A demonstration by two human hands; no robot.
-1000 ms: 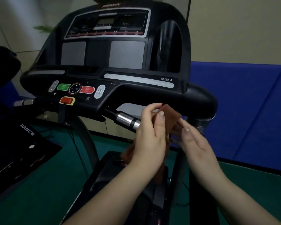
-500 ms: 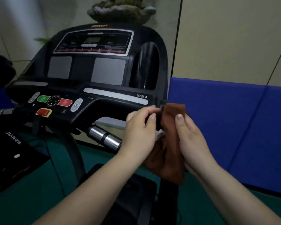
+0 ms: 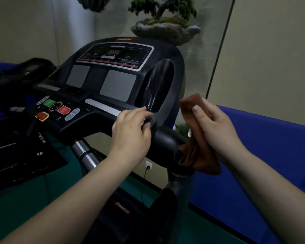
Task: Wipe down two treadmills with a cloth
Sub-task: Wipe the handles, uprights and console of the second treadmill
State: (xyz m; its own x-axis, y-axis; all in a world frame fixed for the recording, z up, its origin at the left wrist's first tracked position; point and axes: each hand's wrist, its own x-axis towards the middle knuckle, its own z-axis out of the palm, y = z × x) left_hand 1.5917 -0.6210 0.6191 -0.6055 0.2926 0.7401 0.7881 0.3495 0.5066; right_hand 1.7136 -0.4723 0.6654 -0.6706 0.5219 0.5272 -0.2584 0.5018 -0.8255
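A black treadmill console (image 3: 113, 81) fills the middle of the view, with a display on top and coloured buttons at its lower left. My right hand (image 3: 217, 125) holds a brown cloth (image 3: 199, 148), thumb pinching its upper fold; the cloth hangs down just right of the console's right handrail (image 3: 167, 140). My left hand (image 3: 132, 131) hovers over the console's front edge beside the cup holder (image 3: 158, 85), fingers loosely curled and holding nothing. A second black treadmill (image 3: 16, 155) shows at the far left.
Blue padded panels (image 3: 264, 155) line the wall on the right. A bonsai plant in a stone pot (image 3: 165, 30) stands behind the console. A silver grip bar (image 3: 84, 154) juts out under the console. A wall socket with a cable (image 3: 148, 166) sits low, above green floor (image 3: 42, 199).
My left hand let go of the cloth and moved left over the console edge. My right hand carried the cloth right and up. The view tilted upward, showing the plant.
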